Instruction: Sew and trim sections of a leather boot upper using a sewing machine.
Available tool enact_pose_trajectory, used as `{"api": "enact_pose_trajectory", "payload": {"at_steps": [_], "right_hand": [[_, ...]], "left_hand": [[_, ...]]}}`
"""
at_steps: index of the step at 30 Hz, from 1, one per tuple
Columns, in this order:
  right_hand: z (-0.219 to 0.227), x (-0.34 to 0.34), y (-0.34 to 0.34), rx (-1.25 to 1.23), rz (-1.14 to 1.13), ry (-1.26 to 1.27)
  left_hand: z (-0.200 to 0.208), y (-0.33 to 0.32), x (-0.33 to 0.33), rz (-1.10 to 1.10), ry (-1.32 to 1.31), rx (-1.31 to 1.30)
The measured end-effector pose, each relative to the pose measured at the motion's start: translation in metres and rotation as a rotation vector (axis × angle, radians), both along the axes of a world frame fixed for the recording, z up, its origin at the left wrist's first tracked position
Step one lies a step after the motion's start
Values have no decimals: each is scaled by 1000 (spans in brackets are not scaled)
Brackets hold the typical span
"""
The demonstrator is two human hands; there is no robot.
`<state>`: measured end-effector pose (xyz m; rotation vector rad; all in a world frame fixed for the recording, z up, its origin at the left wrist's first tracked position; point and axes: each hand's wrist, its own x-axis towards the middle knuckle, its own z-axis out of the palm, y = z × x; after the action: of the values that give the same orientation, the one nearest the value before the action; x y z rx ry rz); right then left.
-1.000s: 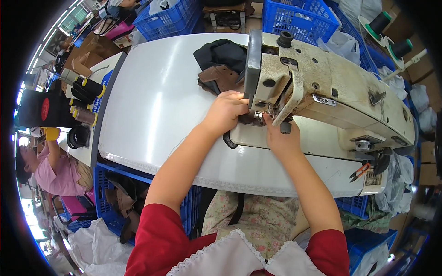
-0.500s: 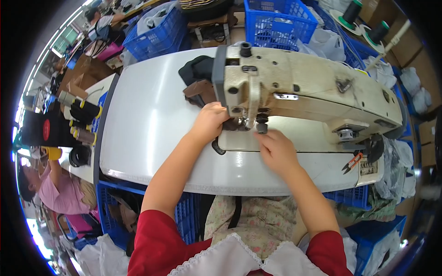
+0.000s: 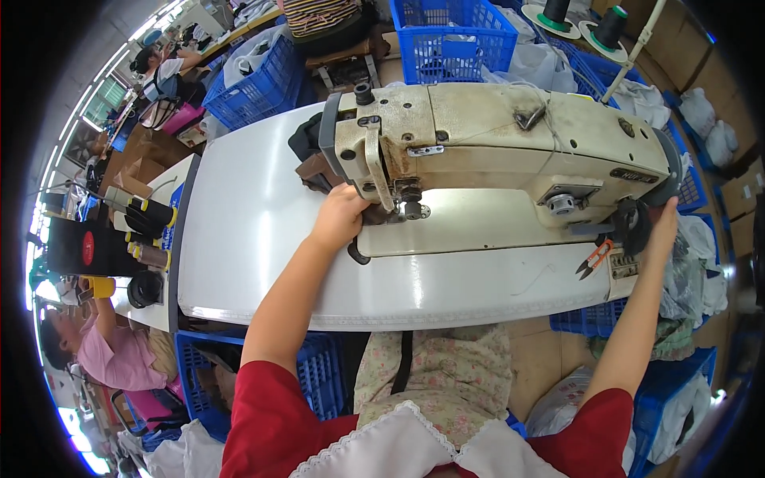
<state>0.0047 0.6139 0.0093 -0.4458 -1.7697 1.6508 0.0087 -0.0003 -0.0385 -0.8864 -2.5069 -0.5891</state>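
Note:
A cream sewing machine (image 3: 478, 119) stands on a white table. At its needle end, a piece of dark brown fabric (image 3: 319, 171) with a black part (image 3: 305, 137) lies bunched, partly hidden behind the machine head. My left hand (image 3: 341, 217) presses closed fingers on the brown fabric right beside the presser foot. Out at the machine's far right end, my right hand (image 3: 661, 231) is wrapped against the rim of the dark handwheel (image 3: 672, 171); its thumb is hidden. Orange-handled thread snips (image 3: 594, 259) lie on the table close to that hand.
Blue crates (image 3: 454, 40) stand behind the table, and more sit below it. Thread cones (image 3: 610, 30) are at the back right. At left, a side table holds several spools (image 3: 151, 211). A person in pink (image 3: 119, 342) sits beyond it.
My right hand has left the needle area and moved right to the handwheel. My left hand stays on the fabric. The whole view has shifted, so the machine appears further left.

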Motion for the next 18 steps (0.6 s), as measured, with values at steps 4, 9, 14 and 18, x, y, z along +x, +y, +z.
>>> {"api": "enact_pose_trajectory", "payload": {"at_steps": [4, 9, 14, 18], "right_hand": [[67, -45, 37, 647, -154, -281], [135, -110, 47, 1024, -53, -683], [134, -74, 41, 927, -212, -352], [85, 60, -55, 798, -113, 94]], "left_hand": [[1, -3, 6, 15, -7, -17], [-2, 5, 1, 0, 11, 21], [-2, 16, -8, -17, -22, 15], [-7, -22, -3, -6, 5, -123]]}}
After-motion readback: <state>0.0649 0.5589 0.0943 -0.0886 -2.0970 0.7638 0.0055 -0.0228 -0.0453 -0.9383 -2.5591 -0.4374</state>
